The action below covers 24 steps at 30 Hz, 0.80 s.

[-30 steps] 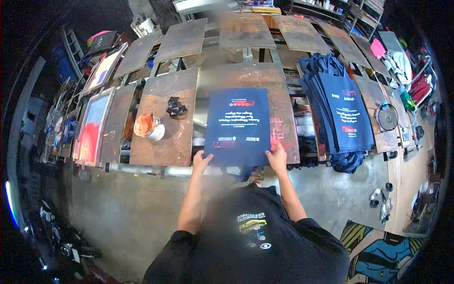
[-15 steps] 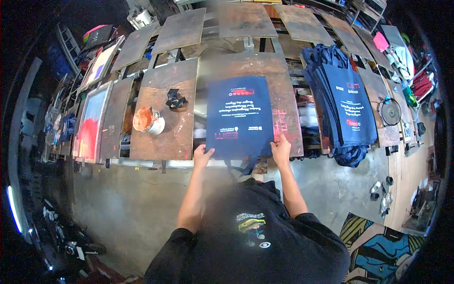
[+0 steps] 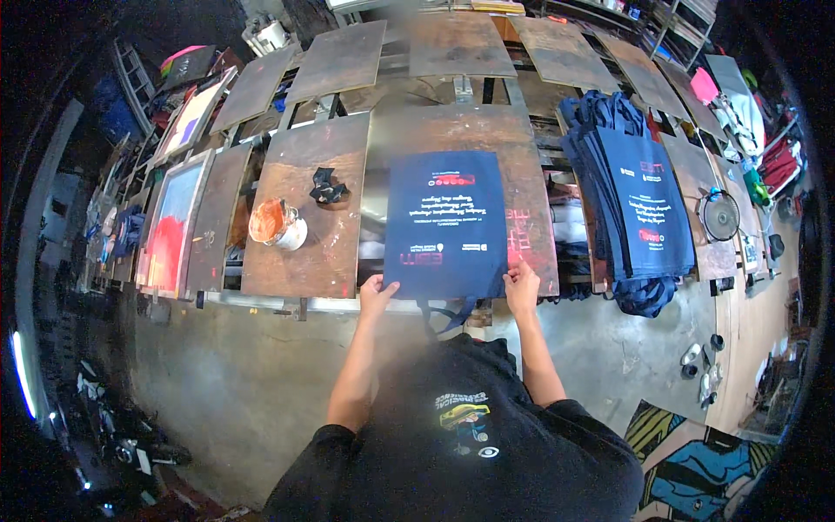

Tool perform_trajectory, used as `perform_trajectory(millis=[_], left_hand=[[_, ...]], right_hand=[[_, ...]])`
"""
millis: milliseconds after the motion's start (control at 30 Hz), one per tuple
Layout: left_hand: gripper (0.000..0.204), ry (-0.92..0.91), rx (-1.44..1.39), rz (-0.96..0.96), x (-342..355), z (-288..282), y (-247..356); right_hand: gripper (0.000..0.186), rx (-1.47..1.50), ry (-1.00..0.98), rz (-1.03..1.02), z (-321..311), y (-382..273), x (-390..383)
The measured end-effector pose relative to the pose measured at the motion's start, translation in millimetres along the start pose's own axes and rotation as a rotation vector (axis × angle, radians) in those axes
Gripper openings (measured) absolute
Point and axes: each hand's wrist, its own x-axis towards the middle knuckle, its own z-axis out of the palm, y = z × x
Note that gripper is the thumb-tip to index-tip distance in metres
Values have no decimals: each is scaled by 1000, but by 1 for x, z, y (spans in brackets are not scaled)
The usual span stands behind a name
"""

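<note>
A navy blue tote bag with white and red print lies flat on a brown wooden board, its handles hanging toward me over the near edge. My left hand pinches the bag's near left corner. At the near right corner, my right hand grips the fabric between thumb and fingers. Right of this board, a thick stack of matching navy bags is draped with handles bunched at both ends.
On the board to the left stand a paint-smeared tub with orange contents and a crumpled black cloth. Farther left leans a framed screen with a red patch. A round fan-like object sits at the right. More boards line the far side.
The near edge of the bag has shifted slightly toward me along with both hands, which keep hold of its corners. The whole scene sits a little lower in view.
</note>
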Motion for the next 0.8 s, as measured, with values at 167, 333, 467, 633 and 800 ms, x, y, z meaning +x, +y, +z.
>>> perform_trajectory(millis=[167,333,467,633,800], left_hand=[[26,9,21,16,4,1,-8],[31,10,84,116,5,-1,-11],[43,50,105,114,-1,8,4],[52,47,139,116,-3,6,15],[55,71,167,79,-5,7,18]], right_hand=[[24,-17,3,-30,0,5,0],[22,21,1,8,1,1,0],[22,13,-17,4,-4,3,1],[22,25,-17,-31,-6,-4,3],[21,1,-35,-23,-6,-2,6]])
